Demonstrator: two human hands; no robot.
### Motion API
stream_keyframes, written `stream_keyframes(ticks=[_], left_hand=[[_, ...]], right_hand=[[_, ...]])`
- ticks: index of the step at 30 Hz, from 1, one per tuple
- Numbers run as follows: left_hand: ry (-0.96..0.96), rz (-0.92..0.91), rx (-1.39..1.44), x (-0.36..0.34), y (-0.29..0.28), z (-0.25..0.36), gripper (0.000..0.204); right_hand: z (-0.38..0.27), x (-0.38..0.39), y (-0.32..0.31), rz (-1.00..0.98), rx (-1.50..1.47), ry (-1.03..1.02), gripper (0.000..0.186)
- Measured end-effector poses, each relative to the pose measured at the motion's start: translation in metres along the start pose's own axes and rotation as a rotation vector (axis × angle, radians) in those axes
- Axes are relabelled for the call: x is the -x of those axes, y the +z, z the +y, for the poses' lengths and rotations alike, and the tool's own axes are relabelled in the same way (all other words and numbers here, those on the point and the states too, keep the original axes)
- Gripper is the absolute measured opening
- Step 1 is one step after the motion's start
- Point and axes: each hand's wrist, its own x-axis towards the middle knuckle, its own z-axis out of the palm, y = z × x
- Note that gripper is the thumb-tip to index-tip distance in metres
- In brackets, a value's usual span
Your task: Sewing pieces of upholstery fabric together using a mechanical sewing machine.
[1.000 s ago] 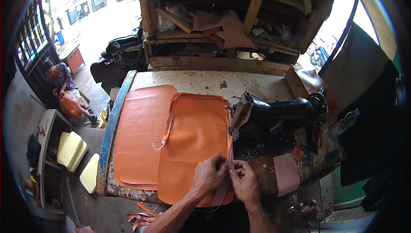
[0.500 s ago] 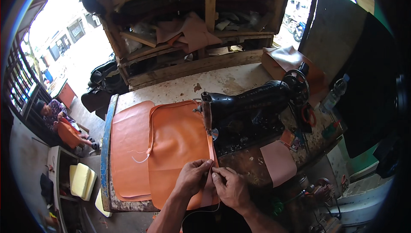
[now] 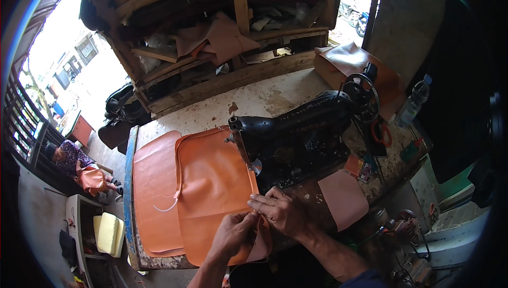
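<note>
An orange leather-like sheet (image 3: 214, 174) with a piped rim lies on the table, its right edge under the needle end of a black sewing machine (image 3: 296, 140). At the near part of that edge, my left hand (image 3: 234, 232) is closed, pinching the edge between thumb and fingers. Just above it and to its right, my right hand (image 3: 280, 211) grips the same edge, fingers laid across it; its thumb is hidden. The near right corner curls up, showing a paler underside. A second orange panel (image 3: 153, 193) lies partly beneath at the left, and a loose white cord (image 3: 165, 208) rests on it.
A pale pink leather piece (image 3: 344, 198) lies right of my right hand. Red-handled scissors (image 3: 382, 133), a plastic bottle (image 3: 414, 100) and a folded brown sheet (image 3: 349, 66) are farther right. Wooden shelving (image 3: 241, 2) stands behind. A seated person (image 3: 74, 158) holds orange material at far left.
My right hand has moved up along the edge and now lays its fingers across it. The left hand stays pinched near the same edge. The whole view has tilted and shifted slightly.
</note>
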Motion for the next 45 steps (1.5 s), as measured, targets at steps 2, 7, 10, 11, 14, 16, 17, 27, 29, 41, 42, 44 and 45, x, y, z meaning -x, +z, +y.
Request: stream_keyframes(ticks=[2,7,10,11,14,16,17,27,29,41,42,44,45], left_hand=[[0.212,0.206,-0.584,-0.006,-0.006,0.007,0.038],[0.664,0.494,-0.932,-0.045,-0.013,0.028,0.026],[0.837,0.395,-1.059,-0.057,-0.013,0.035,0.024],[0.865,0.307,-1.114,-0.058,-0.013,0.037,0.024],[0.883,0.267,-1.188,-0.057,-0.012,0.037,0.024],[0.868,0.278,-1.208,-0.057,-0.01,0.034,0.025],[0.867,0.299,-1.239,-0.056,-0.008,0.032,0.026],[0.734,0.328,-1.355,-0.024,0.005,0.007,0.054],[0.729,0.343,-1.348,-0.02,0.009,0.005,0.054],[0.724,0.317,-1.306,-0.009,0.015,0.006,0.064],[0.728,0.298,-1.328,-0.008,0.015,0.007,0.064],[0.684,0.293,-1.376,-0.009,0.014,0.007,0.068],[0.683,0.282,-1.393,-0.009,0.014,0.007,0.068]], right_hand=[[-0.001,0.003,0.0,-0.011,0.016,-0.012,0.039],[-0.005,0.006,-0.003,-0.052,0.053,0.01,0.03],[-0.005,0.007,-0.003,-0.031,0.072,-0.002,0.029],[-0.005,0.007,-0.003,-0.001,0.063,-0.012,0.029],[-0.003,0.008,-0.004,-0.009,0.056,-0.013,0.029],[-0.004,0.008,-0.007,-0.047,0.061,-0.002,0.029],[-0.005,0.009,-0.011,-0.063,0.035,0.005,0.029],[0.091,-0.104,-0.027,-0.236,0.187,0.273,0.033],[0.121,-0.131,-0.007,-0.352,-0.136,0.378,0.036],[0.158,-0.166,0.062,-0.282,-1.161,0.161,0.036],[0.154,-0.166,0.057,-0.268,-1.002,0.134,0.036],[0.142,-0.169,0.045,-0.196,-0.709,0.129,0.021],[0.135,-0.171,0.038,-0.185,-0.685,0.194,0.021]])
